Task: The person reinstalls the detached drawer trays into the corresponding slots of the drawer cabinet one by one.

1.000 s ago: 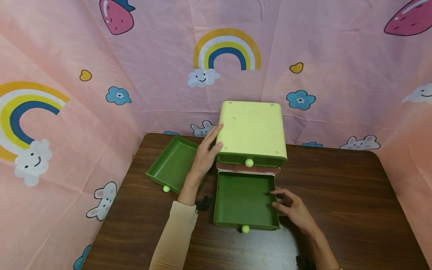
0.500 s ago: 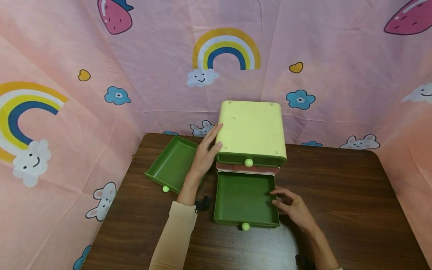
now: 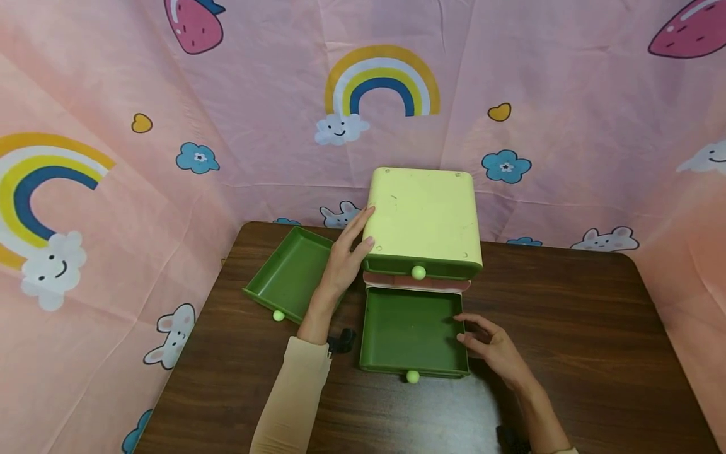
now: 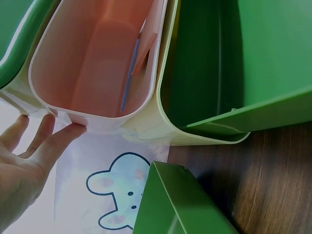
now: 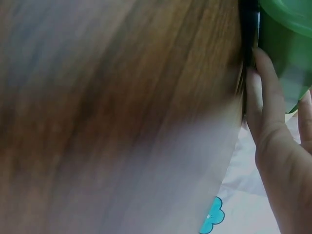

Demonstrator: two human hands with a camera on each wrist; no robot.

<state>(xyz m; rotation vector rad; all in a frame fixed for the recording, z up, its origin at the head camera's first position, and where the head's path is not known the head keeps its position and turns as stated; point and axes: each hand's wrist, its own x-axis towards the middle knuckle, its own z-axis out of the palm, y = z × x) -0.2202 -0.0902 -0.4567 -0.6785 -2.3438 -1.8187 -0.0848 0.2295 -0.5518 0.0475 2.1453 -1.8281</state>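
Note:
A stacked drawer cabinet (image 3: 422,214) has a pale yellow top tier, a pink middle tier (image 4: 97,63) with an open front and a cream bottom tier. From the bottom tier a green drawer (image 3: 414,328) with a round knob sticks far out. My left hand (image 3: 343,258) rests its extended fingers on the cabinet's left side; in the left wrist view the fingertips lie by the pink tier's edge. My right hand (image 3: 499,353) holds the drawer's right wall, thumb and a finger over the rim. In the right wrist view other fingers (image 5: 270,92) lie low beside the drawer.
A second green drawer (image 3: 292,271) lies slanted on the brown table (image 3: 567,328), left of the cabinet and partly behind my left forearm. The top tier's drawer front (image 3: 391,265) is in place. A patterned pink cloth (image 3: 272,94) hangs behind and beside the table.
The pulled-out bottom drawer has slid slightly inward, its knob nearer the cabinet. My right hand has shifted a little forward with it. The left hand stays on the cabinet's side.

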